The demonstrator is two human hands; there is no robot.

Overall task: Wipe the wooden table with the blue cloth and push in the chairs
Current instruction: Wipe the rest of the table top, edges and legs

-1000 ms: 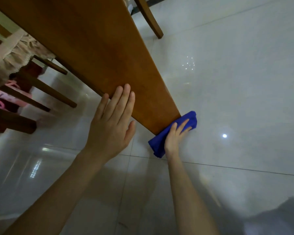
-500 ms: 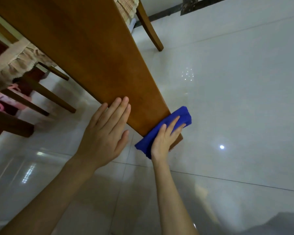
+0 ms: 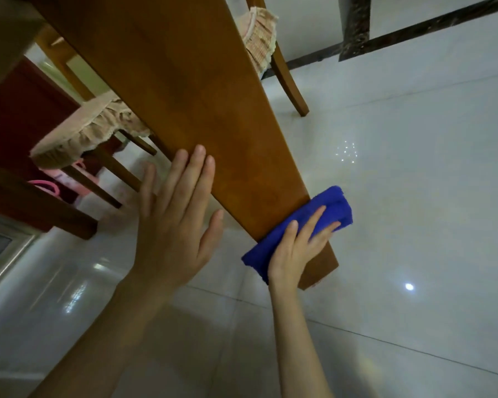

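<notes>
A broad wooden table leg (image 3: 202, 116) slants from the top left down to the glossy floor. My right hand (image 3: 296, 248) presses the folded blue cloth (image 3: 332, 203) flat against the leg a little above its foot, fingers straight. My left hand (image 3: 174, 216) lies flat on the leg's left edge, higher up, fingers straight and spread. A chair with a frilled beige seat cushion (image 3: 81, 139) stands left of the leg, under the table. Behind the leg a second cushioned chair (image 3: 260, 35) shows its seat edge and one leg.
White glossy floor tiles (image 3: 414, 182) spread to the right and front. A pink plastic object (image 3: 69, 179) sits on the floor under the left chair. Dark wooden rails (image 3: 35, 208) cross at the left. A dark baseboard strip (image 3: 414, 30) runs along the far wall.
My right hand has slid the blue cloth up from the foot of the leg onto its face. My left hand stays flat on the leg's left edge.
</notes>
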